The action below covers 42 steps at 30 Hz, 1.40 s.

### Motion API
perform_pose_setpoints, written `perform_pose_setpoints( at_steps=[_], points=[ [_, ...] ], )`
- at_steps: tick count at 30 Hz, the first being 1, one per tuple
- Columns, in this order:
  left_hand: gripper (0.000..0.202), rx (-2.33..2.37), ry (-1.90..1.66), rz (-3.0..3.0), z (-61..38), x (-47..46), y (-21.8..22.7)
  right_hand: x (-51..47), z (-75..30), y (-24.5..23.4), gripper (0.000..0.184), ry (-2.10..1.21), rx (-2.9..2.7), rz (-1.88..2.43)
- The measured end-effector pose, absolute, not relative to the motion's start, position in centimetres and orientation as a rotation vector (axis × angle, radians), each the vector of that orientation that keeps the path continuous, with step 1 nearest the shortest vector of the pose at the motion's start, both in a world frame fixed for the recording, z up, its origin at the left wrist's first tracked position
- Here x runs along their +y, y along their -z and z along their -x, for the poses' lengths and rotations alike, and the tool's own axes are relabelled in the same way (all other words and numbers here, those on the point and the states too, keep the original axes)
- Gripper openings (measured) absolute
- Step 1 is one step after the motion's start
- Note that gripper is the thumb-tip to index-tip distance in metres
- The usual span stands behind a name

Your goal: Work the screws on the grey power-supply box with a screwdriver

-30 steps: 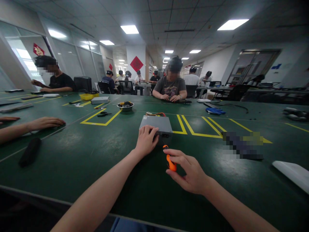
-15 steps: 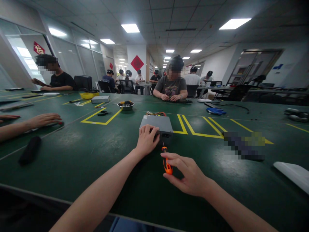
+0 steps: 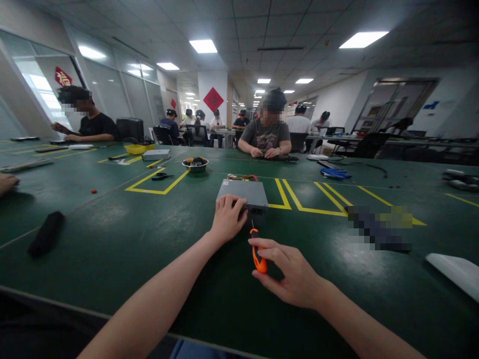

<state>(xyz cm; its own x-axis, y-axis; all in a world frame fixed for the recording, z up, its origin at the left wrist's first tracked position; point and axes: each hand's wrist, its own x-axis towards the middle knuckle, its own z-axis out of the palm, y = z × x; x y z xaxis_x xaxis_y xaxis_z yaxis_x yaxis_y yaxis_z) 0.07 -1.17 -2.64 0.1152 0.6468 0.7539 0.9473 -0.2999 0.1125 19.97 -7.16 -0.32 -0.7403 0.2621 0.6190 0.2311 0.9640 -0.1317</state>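
Observation:
A flat grey metal box (image 3: 243,193) lies on the green table (image 3: 123,234) in front of me, with coloured wires at its far edge. My left hand (image 3: 227,218) rests on the box's near left corner, fingers curled over it. My right hand (image 3: 290,273) pinches an orange-handled screwdriver (image 3: 258,255), its thin shaft pointing at the box's near face.
A metal bowl (image 3: 194,164) of small parts, scissors (image 3: 160,176), a yellow tray (image 3: 137,148) and a blue glove (image 3: 335,173) lie farther out. A black oblong object (image 3: 46,233) lies at left, a white piece (image 3: 454,269) at right. People sit around the tables; another person's hand (image 3: 6,182) is at the left edge.
The screwdriver has turned from leaning left to nearly upright, tip toward the box. The other person's hand at left has pulled back toward the edge, uncovering a small red object.

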Motion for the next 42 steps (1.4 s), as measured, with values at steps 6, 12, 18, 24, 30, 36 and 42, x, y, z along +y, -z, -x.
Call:
perform_pose_setpoints(
  at_steps=[6,12,18,24,30,36,42],
  points=[
    [0.027,-1.561,1.015,1.996,-0.15,-1.25,2.54,-7.34,-20.15,-0.07,0.035,-0.045,-2.561,0.368],
    [0.027,-1.558,1.013,2.0,-0.21,-1.26,2.47,-7.27,-19.86,0.42,0.022,-0.032,-2.487,0.358],
    [0.027,-1.561,1.011,1.999,-0.17,-1.35,2.41,-7.45,-19.74,-0.21,0.037,-0.112,-2.621,0.396],
    [0.026,-1.558,1.02,2.003,-0.21,-1.36,2.41,-7.41,-19.69,0.27,0.026,-0.023,-2.548,0.368],
    [0.026,-1.568,1.008,1.995,-0.22,-1.35,2.41,-7.41,-19.67,0.22,0.034,-0.143,-2.61,0.439],
    [0.027,-1.562,1.012,1.999,-0.22,-1.43,2.34,-7.52,-19.6,0.03,0.032,-0.082,-2.658,0.385],
    [0.027,-1.566,1.02,1.997,-0.2,-1.4,2.34,-7.35,-19.52,0.27,0.027,-0.115,-2.57,0.431]
  ],
)
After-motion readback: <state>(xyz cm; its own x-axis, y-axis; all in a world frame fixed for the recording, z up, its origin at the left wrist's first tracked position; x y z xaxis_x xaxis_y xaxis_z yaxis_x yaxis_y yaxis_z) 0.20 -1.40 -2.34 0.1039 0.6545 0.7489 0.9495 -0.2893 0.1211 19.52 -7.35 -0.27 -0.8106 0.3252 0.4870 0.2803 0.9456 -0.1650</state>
